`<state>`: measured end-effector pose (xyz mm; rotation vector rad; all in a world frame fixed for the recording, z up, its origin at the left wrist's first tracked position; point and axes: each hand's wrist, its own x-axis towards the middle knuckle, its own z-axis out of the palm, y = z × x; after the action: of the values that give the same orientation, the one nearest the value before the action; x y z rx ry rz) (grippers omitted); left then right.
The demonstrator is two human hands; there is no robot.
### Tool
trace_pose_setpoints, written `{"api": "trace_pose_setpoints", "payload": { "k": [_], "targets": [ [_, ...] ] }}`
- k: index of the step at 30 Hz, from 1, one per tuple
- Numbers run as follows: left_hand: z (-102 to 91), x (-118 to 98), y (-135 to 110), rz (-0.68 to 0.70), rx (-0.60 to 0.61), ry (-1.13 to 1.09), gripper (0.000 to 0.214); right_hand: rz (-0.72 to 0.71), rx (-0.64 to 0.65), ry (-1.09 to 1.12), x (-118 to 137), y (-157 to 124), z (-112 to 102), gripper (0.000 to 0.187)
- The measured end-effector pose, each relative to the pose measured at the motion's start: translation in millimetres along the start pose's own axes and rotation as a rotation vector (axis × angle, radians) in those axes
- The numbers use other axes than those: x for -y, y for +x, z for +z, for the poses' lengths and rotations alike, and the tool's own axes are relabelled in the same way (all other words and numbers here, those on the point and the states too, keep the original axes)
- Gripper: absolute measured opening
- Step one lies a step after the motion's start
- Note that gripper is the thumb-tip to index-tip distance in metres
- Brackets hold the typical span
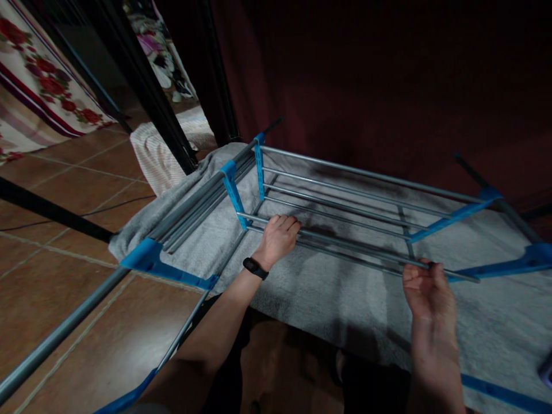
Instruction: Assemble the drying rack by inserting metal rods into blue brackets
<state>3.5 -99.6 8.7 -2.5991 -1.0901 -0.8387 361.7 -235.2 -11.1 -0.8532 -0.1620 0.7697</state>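
A grey metal rod [353, 244] runs from left to right in front of me, above another rod of the rack. My left hand [279, 240], with a black band on the wrist, is wrapped over this rod near its left end. Close to the other end, my right hand [429, 287] holds it between thumb and fingers, palm up. The rod's left end lies at a blue plastic bracket [235, 195]. Its right tip sticks out past my right hand, beside another blue bracket [495, 269]. Several crossbars [336, 190] span the blue brackets behind.
A grey blanket [336, 293] lies under the rack. Several loose rods [194, 207] lie along its left side. Black posts [142, 75] and a long tube [64, 333] stand to the left over the tiled floor [86, 224]. A dark red curtain [366, 80] hangs behind.
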Motion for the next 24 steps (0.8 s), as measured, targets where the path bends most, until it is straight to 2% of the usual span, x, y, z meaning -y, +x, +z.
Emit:
{"api": "trace_pose_setpoints", "payload": {
  "k": [6,10,17,24],
  "targets": [
    [-3.6,2,2,0.004,-0.034,-0.001,0.026,-0.004,0.024,-0.040,-3,1,-1,0.017],
    [-3.1,7,2,0.000,-0.094,-0.052,0.027,-0.007,0.064,-0.024,-3,-5,6,0.022],
    [3.6,20,1,-0.048,-0.124,-0.063,0.028,0.015,0.139,0.044,-3,-15,24,0.020],
    [4.9,23,-1,-0.034,-0.166,-0.019,0.026,0.021,0.202,0.077,-4,-18,28,0.018]
  ]
}}
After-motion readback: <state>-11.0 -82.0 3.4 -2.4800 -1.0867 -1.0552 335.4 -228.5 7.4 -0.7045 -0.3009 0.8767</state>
